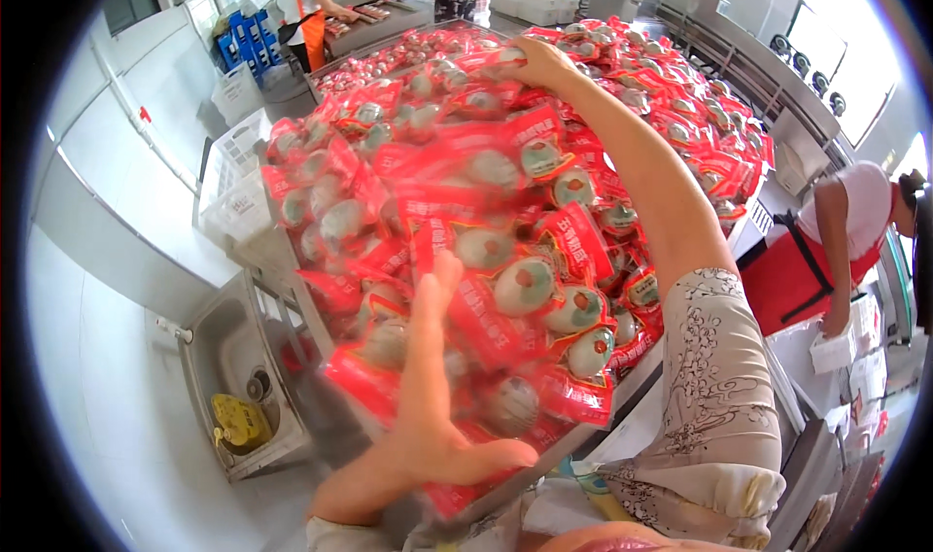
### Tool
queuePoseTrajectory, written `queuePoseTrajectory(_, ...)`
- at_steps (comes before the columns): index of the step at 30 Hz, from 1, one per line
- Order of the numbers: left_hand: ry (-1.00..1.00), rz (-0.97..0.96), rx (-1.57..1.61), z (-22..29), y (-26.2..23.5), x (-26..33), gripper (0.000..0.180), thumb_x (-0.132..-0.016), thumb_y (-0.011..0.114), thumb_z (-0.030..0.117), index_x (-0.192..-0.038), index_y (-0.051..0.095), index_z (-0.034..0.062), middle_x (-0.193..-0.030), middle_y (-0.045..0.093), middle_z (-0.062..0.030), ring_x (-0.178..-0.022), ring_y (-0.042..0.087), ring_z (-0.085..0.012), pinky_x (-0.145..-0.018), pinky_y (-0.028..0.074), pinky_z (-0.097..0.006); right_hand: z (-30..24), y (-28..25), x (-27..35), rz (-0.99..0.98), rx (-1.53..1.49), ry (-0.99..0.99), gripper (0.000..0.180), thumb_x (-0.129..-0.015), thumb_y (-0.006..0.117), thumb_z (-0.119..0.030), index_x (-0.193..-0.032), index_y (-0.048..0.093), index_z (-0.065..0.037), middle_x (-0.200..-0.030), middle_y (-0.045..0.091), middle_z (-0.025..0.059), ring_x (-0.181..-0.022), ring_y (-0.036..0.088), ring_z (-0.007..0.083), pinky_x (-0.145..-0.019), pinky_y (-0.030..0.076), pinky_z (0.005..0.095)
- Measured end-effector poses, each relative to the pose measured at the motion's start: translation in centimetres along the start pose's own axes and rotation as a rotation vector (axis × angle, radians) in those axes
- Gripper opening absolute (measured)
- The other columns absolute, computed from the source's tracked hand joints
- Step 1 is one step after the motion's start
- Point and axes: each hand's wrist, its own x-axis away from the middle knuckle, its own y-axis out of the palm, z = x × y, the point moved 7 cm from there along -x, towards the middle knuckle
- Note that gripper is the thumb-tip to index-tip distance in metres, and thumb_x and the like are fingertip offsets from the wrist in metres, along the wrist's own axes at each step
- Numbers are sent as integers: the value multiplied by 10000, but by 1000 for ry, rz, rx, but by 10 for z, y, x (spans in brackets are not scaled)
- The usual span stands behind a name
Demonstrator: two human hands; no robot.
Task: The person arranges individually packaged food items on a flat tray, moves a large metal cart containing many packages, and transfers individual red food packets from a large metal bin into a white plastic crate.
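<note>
The long stainless-steel table point(637, 382) carries a deep heap of glossy red plastic pouches point(486, 192), each sealing a single pale egg; the heap runs from the table's near edge to its far end and rises above the rim. Because the pouches are slick and stacked loosely, any sweep toward the near edge could, I judge, send some sliding off, down toward the small steel sink point(238, 387) that stands just left of the table's near corner.

The right hand point(540, 61) reaches to the far part of the table, fingers spread flat on top of the pouches, gripping nothing that I can see. That long reach leans the patterned sleeve point(714, 396) over the near rim, where it may drag pouches along.

The left hand point(432, 396) hovers open at the near edge, fingers straight and together, thumb out, touching or just above the pouches; it is blurred, so actual contact is unclear. Pressing hard could crack an egg.
</note>
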Motion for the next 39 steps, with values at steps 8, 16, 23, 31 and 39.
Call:
queuePoseTrajectory(8, 104, -8, -66, 8, 1, 0, 1144, -679, 737, 477, -1380, 39, -97, -1434, 129, -295, -1340, 178, -383, -1071, 180, -440, -43, -22, 14, 96, -21, 5, 575, -711, 633, -543, -1081, 605, -105, -958, 647, 130, -934, 595, 257, -886, 389, 443)
queuePoseTrajectory(16, 83, -85, -131, 11, 5, 0, 1074, -711, 692, 502, -1369, 103, -111, -1416, 188, -291, -1322, 221, -394, -1062, 213, -439, -77, 20, 17, -32, 23, -132, 578, -717, 686, -437, -1179, 543, -120, -954, 654, 121, -891, 630, 234, -757, 478, 354)
queuePoseTrajectory(23, 118, -54, -129, 15, 4, 1, 1029, -746, 649, 510, -1367, 115, -112, -1416, 191, -285, -1324, 207, -400, -1066, 210, -438, -82, 69, 8, -366, -199, -26, 752, -849, 457, -580, -1394, 268, -98, -1383, 355, 181, -1292, 317, 324, -1062, 244, 370)
queuePoseTrajectory(31, 186, -41, -84, 20, 4, 4, 974, -783, 601, 516, -1365, 132, -109, -1407, 203, -287, -1309, 224, -423, -1065, 210, -456, -105, 45, 13, -476, 120, 21, 707, -857, 294, -658, -1235, 536, -112, -1262, 517, 139, -1210, 447, 293, -1023, 316, 361)
queuePoseTrajectory(39, 249, -104, -60, 25, 14, 7, 970, -781, 585, 537, -1351, 151, -116, -1366, 252, -307, -1258, 281, -455, -1035, 243, -489, -100, 90, 20, -432, 339, 32, 783, -792, 247, -732, -1423, 212, -268, -1494, 151, 51, -1355, 149, 357, -1063, 55, 580)
